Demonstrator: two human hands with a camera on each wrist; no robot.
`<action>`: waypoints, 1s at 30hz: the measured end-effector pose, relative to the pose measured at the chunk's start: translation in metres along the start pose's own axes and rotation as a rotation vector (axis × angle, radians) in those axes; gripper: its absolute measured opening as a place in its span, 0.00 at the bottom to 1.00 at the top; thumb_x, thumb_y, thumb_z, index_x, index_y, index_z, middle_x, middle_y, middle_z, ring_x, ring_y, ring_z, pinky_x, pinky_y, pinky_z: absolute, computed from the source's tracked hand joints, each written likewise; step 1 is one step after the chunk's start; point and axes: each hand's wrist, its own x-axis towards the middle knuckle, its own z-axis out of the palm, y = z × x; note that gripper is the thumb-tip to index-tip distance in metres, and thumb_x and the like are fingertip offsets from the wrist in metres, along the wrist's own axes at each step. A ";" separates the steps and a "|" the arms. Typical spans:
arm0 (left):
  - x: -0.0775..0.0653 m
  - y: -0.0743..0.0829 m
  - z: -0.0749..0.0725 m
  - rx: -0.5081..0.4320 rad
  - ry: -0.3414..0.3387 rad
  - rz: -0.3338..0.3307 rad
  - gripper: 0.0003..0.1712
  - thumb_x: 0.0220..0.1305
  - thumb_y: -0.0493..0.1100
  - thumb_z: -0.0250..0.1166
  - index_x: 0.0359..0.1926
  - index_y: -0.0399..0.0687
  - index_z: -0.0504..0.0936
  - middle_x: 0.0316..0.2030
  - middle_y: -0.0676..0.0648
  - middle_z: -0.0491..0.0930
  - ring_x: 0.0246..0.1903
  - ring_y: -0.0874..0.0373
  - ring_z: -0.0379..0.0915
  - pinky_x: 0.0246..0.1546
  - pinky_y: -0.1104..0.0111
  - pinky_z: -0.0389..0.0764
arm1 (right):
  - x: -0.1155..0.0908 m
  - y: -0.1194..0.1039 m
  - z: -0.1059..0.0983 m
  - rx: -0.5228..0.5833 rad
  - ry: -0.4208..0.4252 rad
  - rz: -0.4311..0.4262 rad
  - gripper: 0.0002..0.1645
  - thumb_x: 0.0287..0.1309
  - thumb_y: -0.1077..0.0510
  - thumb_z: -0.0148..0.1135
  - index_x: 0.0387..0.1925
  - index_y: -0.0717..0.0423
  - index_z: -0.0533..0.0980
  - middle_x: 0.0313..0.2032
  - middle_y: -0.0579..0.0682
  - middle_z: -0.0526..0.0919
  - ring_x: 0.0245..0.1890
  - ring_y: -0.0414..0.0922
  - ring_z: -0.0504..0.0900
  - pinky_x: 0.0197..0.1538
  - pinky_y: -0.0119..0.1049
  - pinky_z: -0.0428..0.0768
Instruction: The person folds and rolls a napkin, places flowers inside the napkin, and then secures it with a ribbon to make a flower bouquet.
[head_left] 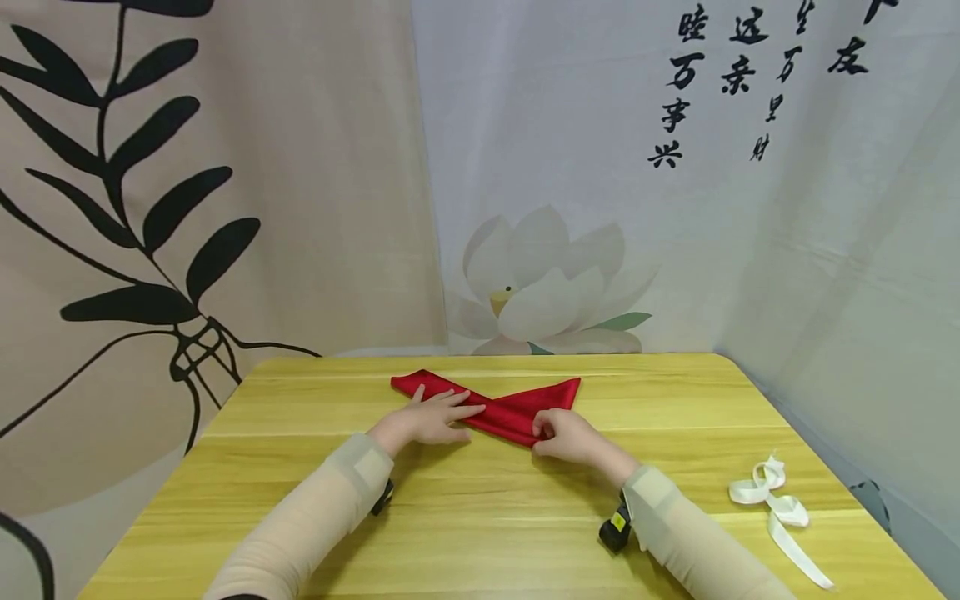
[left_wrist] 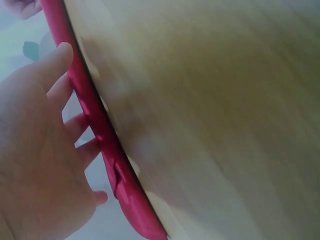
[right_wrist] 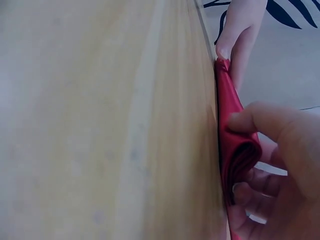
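Observation:
A shiny red satin cloth (head_left: 542, 400) lies folded into a narrow band on the table, with a pointed flap spreading to the back right. My left hand (head_left: 431, 417) rests on the band's left part, fingers straight and spread. In the left wrist view, the thumb and fingers of that hand (left_wrist: 40, 150) lie against the band's edge. At the band's near right end, my right hand (head_left: 573, 437) pinches the cloth. Close up in the right wrist view, thumb and curled fingers hold the rolled layers of the cloth (right_wrist: 232, 107).
The wooden table (head_left: 480, 533) has its far edge just behind the cloth. A curled white ribbon (head_left: 787, 508) lies on the right side. Behind the table hangs a printed curtain (head_left: 337, 208). Both wrists carry small black cameras (head_left: 615, 533).

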 end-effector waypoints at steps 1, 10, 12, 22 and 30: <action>0.001 0.001 0.000 0.001 0.004 0.006 0.35 0.67 0.63 0.55 0.73 0.66 0.61 0.74 0.50 0.52 0.73 0.46 0.42 0.64 0.37 0.32 | -0.001 0.000 0.000 -0.010 0.018 -0.006 0.08 0.48 0.62 0.70 0.27 0.53 0.76 0.20 0.42 0.70 0.25 0.39 0.68 0.32 0.34 0.69; 0.014 0.009 0.003 0.045 0.009 0.002 0.37 0.67 0.65 0.54 0.74 0.67 0.58 0.74 0.52 0.52 0.73 0.49 0.43 0.65 0.37 0.34 | -0.007 -0.001 -0.001 -0.051 0.132 0.042 0.05 0.49 0.61 0.71 0.28 0.51 0.80 0.30 0.41 0.79 0.34 0.41 0.76 0.44 0.41 0.76; 0.015 0.010 0.003 0.055 0.016 -0.002 0.37 0.67 0.65 0.55 0.74 0.67 0.58 0.73 0.52 0.53 0.73 0.50 0.44 0.65 0.38 0.35 | -0.008 -0.002 -0.001 -0.042 0.132 0.076 0.05 0.50 0.61 0.71 0.28 0.50 0.80 0.30 0.40 0.80 0.33 0.41 0.76 0.43 0.41 0.76; 0.020 0.006 0.006 0.093 0.077 -0.007 0.34 0.69 0.56 0.58 0.73 0.64 0.60 0.72 0.53 0.57 0.71 0.51 0.49 0.65 0.38 0.39 | -0.008 -0.006 0.000 -0.054 0.150 0.113 0.04 0.52 0.58 0.70 0.29 0.48 0.81 0.29 0.39 0.81 0.31 0.39 0.76 0.41 0.40 0.75; 0.021 0.001 0.006 0.098 0.104 0.006 0.29 0.71 0.52 0.57 0.70 0.64 0.66 0.71 0.53 0.61 0.70 0.51 0.52 0.65 0.38 0.40 | -0.009 -0.011 0.002 -0.038 0.142 0.124 0.04 0.53 0.59 0.70 0.29 0.48 0.80 0.29 0.39 0.80 0.31 0.40 0.75 0.42 0.40 0.74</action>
